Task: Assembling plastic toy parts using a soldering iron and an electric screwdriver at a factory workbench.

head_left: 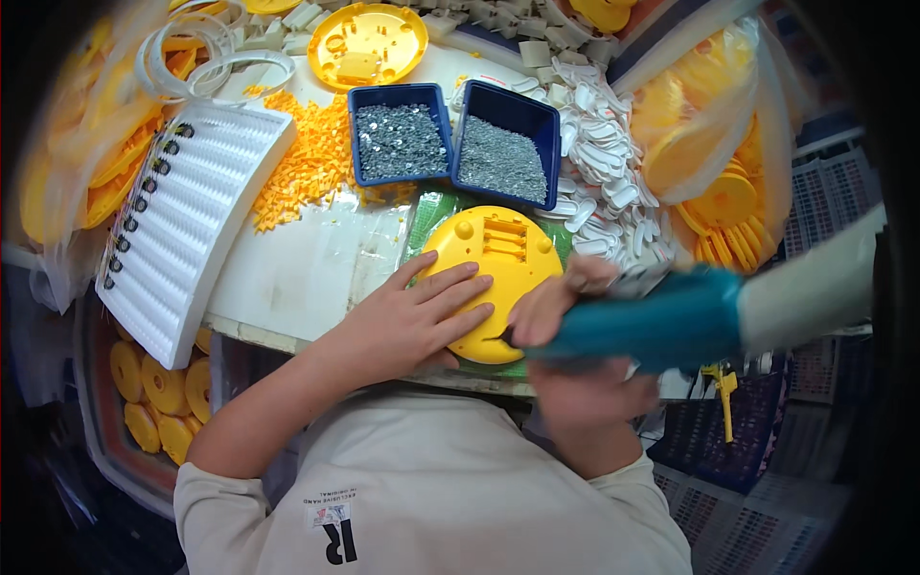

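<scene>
Worn: off-white shirt (450, 479), lightly creased. Left sleeve (222, 503) and right sleeve (628, 506): short, same colour. Front: bold black print (348, 542); at its upper edge, small pale patch (329, 515) with reddish and bluish marks; fine dark lettering (329, 497) above.

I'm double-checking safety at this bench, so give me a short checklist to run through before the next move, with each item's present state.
1. Yellow disc steadied: ok; the left hand lies on it, fingers spread.
2. Power driver gripped: ok; the right hand is wrapped around it.
3. Left fingers well clear of the driver's tip: not ok, judged cautiously; the tip appears close to the nearest fingertips.
4. Tip seated in a screw: cannot tell; that spot is too small and blurred.
5. Small metal parts at hand: ok; both blue bins beyond the disc hold some.
</scene>
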Tool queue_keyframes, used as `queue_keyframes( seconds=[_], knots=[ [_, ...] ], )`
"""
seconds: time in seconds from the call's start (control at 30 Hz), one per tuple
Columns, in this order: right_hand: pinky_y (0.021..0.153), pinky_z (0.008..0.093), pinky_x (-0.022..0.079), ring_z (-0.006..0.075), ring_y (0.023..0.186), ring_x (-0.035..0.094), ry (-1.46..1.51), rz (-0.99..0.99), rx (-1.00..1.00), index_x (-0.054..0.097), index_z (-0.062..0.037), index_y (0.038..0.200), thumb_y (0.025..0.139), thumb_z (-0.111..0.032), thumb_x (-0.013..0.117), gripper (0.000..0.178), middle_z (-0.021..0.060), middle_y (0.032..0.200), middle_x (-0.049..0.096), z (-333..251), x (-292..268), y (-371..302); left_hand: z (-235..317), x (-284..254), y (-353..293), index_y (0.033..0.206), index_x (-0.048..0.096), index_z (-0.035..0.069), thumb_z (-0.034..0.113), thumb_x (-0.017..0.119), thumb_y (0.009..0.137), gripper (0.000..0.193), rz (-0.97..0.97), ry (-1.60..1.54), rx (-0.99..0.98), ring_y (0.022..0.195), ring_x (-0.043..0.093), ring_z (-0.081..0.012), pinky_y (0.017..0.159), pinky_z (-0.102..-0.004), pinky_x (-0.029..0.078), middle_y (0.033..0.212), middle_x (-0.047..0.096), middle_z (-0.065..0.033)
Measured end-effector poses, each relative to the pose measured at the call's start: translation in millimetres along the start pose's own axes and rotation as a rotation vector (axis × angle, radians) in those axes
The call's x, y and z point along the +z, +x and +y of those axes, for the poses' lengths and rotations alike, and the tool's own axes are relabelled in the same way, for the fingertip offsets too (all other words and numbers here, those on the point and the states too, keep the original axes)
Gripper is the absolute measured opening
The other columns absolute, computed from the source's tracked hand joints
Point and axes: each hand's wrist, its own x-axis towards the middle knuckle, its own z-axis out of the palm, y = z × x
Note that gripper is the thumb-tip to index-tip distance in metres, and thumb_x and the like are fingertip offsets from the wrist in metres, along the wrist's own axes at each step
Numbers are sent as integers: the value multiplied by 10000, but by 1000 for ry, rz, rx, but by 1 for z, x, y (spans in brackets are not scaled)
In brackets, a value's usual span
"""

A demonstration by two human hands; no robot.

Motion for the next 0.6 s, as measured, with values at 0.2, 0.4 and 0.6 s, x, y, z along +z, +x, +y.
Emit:
queue_keyframes(
  seconds=[0.2,0.4,0.6],
  knots=[
    [865,348,488,210,880,630,-48,34,-236,472,58,1430,1067,-542,402,705,164,1016,702,-47,-31,87,-1,-35,39,1240,642,59,438,737,884,529,142,-104,52,1201,642,-332,1010,-461,487,1272,673,-141],
    [1142,395,391,223,1329,549,-592,277,-271,459,14,1522,1059,-388,492,614,132,1415,595,-35,-57,73,-21,-62,62,1193,666,39,399,729,909,463,255,-340,-52,989,660,-370,865,-447,500,1086,703,-159],
    [1029,424,487,345,1200,618,-943,78,-383,616,29,1348,1042,-428,572,551,219,1305,641,4,-69,18,-26,-53,60,1244,665,29,409,680,961,474,325,-374,-70,953,667,-355,848,-436,511,1156,706,-159]
  ],
)
